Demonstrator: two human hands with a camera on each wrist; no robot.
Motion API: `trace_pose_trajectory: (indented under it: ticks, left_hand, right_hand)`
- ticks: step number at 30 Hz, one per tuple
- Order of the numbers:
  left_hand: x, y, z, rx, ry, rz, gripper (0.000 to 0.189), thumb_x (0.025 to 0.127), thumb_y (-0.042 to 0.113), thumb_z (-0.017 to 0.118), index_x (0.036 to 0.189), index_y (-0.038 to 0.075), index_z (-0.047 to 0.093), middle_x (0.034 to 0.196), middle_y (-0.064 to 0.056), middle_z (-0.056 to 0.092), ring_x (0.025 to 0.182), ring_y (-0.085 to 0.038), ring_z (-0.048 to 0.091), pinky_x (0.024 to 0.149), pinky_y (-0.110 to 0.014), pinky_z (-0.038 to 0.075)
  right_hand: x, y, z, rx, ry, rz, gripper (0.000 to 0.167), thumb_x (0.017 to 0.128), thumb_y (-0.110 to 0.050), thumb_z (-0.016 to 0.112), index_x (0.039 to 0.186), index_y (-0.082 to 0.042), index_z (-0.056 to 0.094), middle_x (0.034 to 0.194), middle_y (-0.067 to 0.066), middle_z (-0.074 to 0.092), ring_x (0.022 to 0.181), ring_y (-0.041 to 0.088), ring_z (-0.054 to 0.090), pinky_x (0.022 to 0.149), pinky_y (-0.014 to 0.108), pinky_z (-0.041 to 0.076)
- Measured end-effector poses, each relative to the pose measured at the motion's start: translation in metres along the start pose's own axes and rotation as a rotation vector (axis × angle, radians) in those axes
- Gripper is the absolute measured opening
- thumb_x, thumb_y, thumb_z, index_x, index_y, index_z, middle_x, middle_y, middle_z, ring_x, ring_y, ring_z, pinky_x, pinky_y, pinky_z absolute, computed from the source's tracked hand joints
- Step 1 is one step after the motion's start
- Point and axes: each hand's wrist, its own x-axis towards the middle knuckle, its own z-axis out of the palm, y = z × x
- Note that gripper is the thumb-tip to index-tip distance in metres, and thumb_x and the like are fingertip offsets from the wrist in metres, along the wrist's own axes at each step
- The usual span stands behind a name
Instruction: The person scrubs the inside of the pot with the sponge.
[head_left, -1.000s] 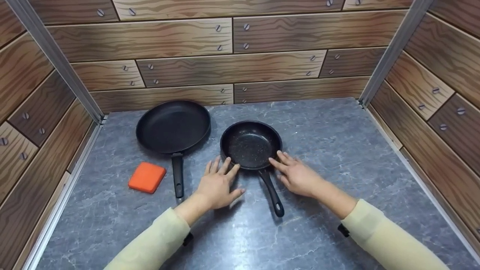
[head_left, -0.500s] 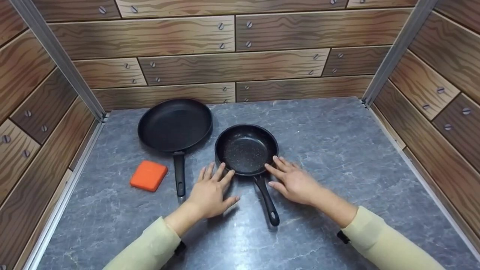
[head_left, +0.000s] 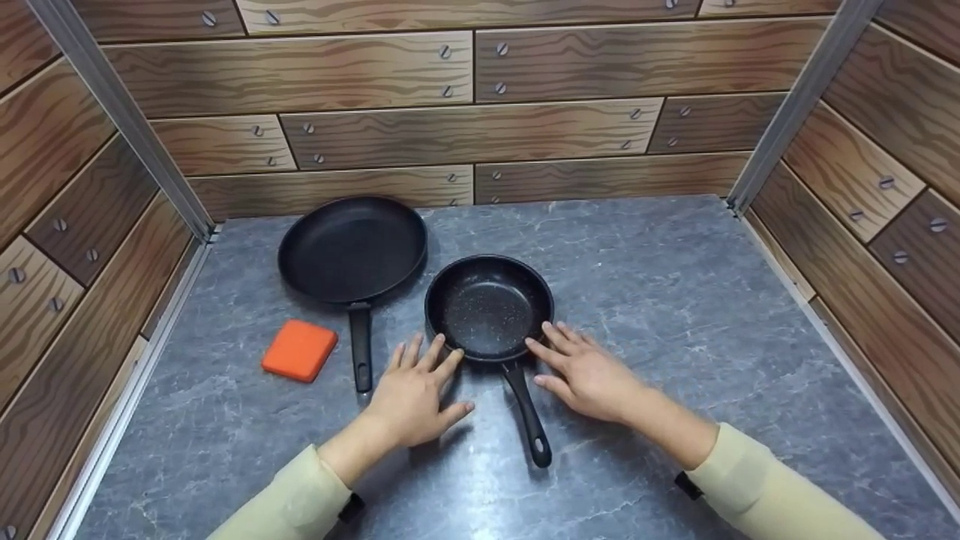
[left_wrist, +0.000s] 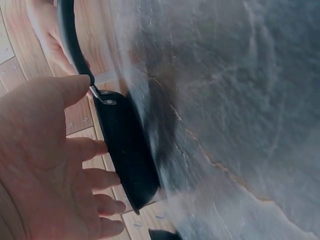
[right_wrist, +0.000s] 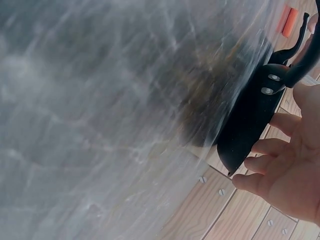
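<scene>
A small black speckled frying pan point(head_left: 491, 307) sits on the grey marbled table, its handle point(head_left: 529, 420) pointing toward me and slightly right. My left hand point(head_left: 412, 397), fingers spread, has its fingertips at the pan's near left rim. On the other side, my right hand point(head_left: 589, 375) lays straight fingertips at the near right rim. In the left wrist view the left fingers point(left_wrist: 107, 178) line the rim of the pan point(left_wrist: 127, 150), thumb beside the handle's base. The right wrist view has the right fingers point(right_wrist: 260, 164) along the opposite edge of the pan point(right_wrist: 250, 120).
A larger black frying pan point(head_left: 352, 251) stands at the back left, its handle point(head_left: 361, 349) toward me, close to the left hand. Left of that handle lies an orange square sponge-like block point(head_left: 300, 350). Wood-patterned walls point(head_left: 375, 135) border the table point(head_left: 660, 262) at the back and sides.
The small frying pan has slid toward me and slightly left, with both hands moving along at its rim. The large pan and orange block stay in place; the head view shifts slightly.
</scene>
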Motion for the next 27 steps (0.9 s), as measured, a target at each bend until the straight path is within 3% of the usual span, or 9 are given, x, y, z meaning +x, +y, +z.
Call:
trace_pose_trajectory:
  ticks: [9,27]
  left_hand:
    - [-0.0056,-0.0035,-0.0021,-0.015,0.007,-0.006,0.083,0.1,0.068,0.056,0.163,0.015,0.044,0.17,-0.02,0.032,0.155,-0.051,0.025,0.124,-0.065,0.02]
    - [-0.0086,-0.0022,0.0041,-0.06,0.006,0.053,0.087,0.1,0.067,0.057,0.165,0.012,0.039,0.17,-0.025,0.025,0.153,-0.055,0.027,0.124,-0.064,0.022]
  right_hand:
    - [-0.0037,-0.0088,0.0019,0.016,-0.011,0.002,0.065,0.109,-0.047,0.056,0.163,-0.014,0.043,0.167,0.025,0.031,0.154,0.048,0.029,0.121,0.066,0.025]
    - [-0.0102,-0.0079,-0.0023,0.003,0.009,0.012,0.061,0.108,-0.048,0.056,0.158,-0.012,0.052,0.164,0.024,0.039,0.15,0.052,0.034,0.12,0.068,0.027]
